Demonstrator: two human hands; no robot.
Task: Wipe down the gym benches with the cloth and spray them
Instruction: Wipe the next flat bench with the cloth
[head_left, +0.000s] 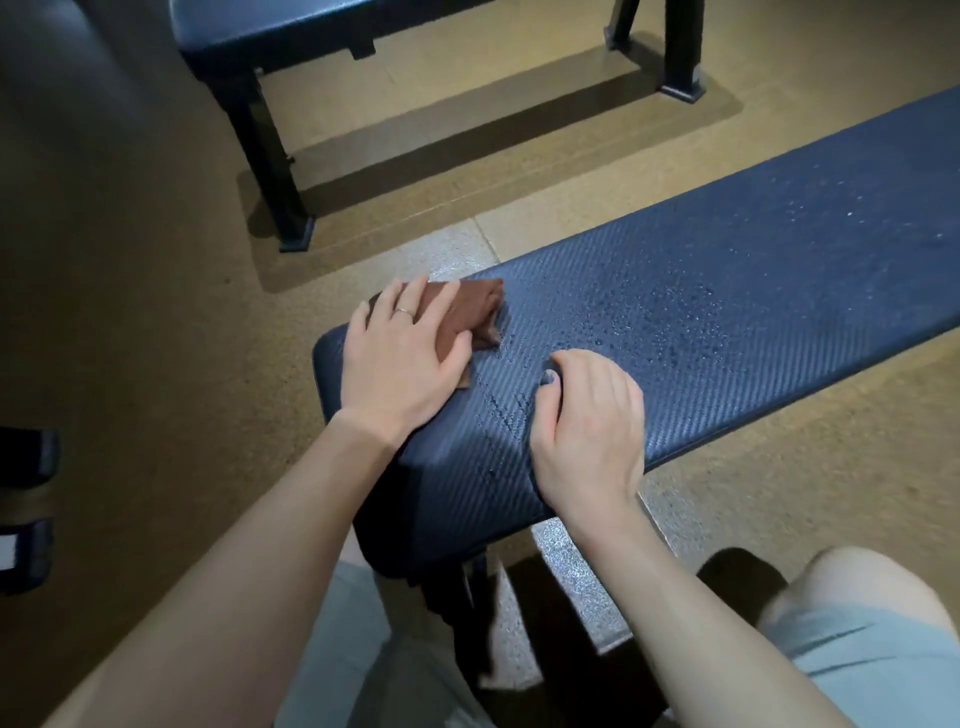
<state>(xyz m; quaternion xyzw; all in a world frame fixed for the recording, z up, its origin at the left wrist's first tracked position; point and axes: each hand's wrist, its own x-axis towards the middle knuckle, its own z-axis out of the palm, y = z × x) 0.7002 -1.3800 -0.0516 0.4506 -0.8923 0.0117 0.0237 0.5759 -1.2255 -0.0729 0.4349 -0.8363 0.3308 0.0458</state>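
A tan, speckled floor (130, 291) filled most of the room, and across it ran a long gym bench (727, 291) with dark blue, ribbed padding, stretching from the near centre away to the far right. Beads of liquid lay scattered over its middle stretch, while the near end looked smoother. A second bench (291, 31) on black legs stood farther off, at the far left. The person sat at the near end of the long bench in pale shorts (852, 660), both bare forearms reaching out over the pad. The left hand (400, 358) lay flat with its fingers spread, pressing down on a folded brown cloth (478, 306) at the far left edge of the pad. The right hand (592, 421) rested on the pad just right of it, its fingers curled under and holding nothing. A thin ring (404, 311) showed on one finger of the left hand.
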